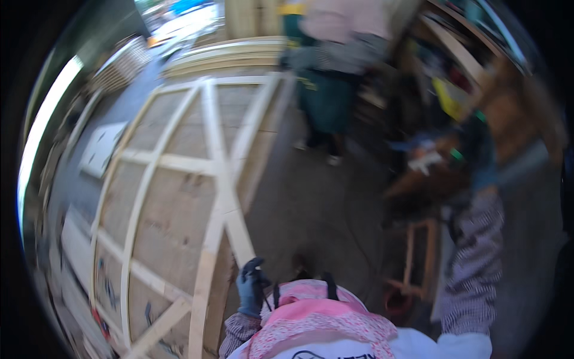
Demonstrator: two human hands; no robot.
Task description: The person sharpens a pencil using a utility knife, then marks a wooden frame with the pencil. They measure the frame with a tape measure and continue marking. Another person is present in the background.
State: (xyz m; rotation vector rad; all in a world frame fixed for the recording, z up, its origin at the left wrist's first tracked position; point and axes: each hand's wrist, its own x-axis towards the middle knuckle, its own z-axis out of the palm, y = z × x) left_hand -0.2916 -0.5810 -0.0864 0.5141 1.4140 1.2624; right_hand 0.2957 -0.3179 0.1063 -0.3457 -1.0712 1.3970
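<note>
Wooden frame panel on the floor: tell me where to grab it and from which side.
Probably best gripped at the long outer rail on the right edge of the wooden frame panel, near the gloved left hand. Come from the bare floor side, since that rail lies exposed there and thin enough to wrap fingers around.

Right hand (478, 149) is smeared by motion blur; its grip can't be told. Shelf clutter (454, 90) is unreadable, and the bystander (335, 66) is cropped at the top edge.
</note>
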